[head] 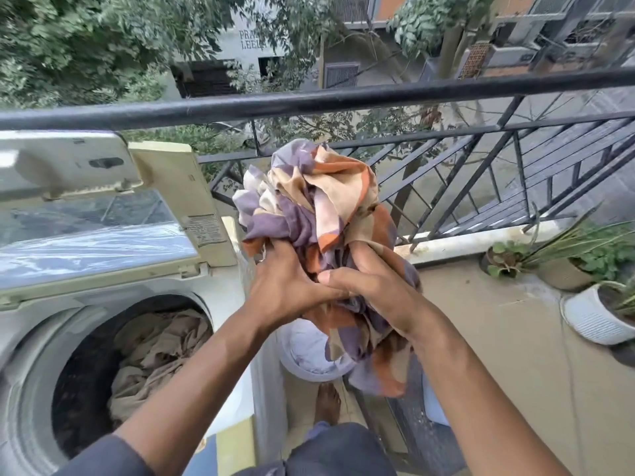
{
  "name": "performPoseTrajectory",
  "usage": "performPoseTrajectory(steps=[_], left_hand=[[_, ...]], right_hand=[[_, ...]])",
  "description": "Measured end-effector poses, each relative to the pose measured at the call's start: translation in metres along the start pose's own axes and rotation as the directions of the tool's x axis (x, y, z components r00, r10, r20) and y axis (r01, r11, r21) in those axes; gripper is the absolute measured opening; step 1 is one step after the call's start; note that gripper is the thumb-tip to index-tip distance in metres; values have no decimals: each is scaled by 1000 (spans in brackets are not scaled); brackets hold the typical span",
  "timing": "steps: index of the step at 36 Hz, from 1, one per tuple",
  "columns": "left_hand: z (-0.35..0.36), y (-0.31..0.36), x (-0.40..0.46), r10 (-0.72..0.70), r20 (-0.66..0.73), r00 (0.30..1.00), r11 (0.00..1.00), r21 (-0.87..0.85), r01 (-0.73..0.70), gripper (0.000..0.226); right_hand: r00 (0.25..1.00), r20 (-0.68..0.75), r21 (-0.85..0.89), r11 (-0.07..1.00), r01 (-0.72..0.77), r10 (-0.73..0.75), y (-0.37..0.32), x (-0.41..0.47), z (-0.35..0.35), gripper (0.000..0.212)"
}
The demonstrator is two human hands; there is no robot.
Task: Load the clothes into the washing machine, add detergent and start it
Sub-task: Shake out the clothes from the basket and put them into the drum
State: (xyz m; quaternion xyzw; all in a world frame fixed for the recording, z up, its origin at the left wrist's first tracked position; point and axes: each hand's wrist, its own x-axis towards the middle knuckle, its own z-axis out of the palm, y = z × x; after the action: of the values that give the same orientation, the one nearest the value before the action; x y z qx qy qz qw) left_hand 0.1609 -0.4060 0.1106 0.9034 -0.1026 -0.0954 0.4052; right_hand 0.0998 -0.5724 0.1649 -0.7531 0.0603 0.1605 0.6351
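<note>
Both my hands, left (288, 286) and right (374, 290), fingers clamped on cloth (319, 207); swing left over drum (113, 365), keep tail gathered, drop.

Both hands, left hand (285, 286) and right hand (374, 290), grip bunched cloth (326, 201) (purple-orange) beside open washing machine (41, 338).

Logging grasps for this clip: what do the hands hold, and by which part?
Both the left hand and right hand grip the bunched patterned cloth at its lower middle.
</note>
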Motion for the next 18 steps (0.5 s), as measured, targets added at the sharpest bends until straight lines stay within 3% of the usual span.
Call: performPoseTrajectory(steps=[3,9,12,18], left_hand=[[-2,6,5,-3,-114,993,985,169,22,87],[-18,14,13,5,-194,981,968,248,44,115],[-17,10,15,29,-239,971,959,280,41,106],[-6,2,19,58,-399,915,983,182,18,62]], right_hand=[[999,45,3,1000,14,-14,-2,-2,4,31],[993,103,44,997,58,-62,11,-4,3,47],[991,109,64,995,72,-78,11,-4,3,47],[975,113,-147,967,206,-191,5,1,10,60]])
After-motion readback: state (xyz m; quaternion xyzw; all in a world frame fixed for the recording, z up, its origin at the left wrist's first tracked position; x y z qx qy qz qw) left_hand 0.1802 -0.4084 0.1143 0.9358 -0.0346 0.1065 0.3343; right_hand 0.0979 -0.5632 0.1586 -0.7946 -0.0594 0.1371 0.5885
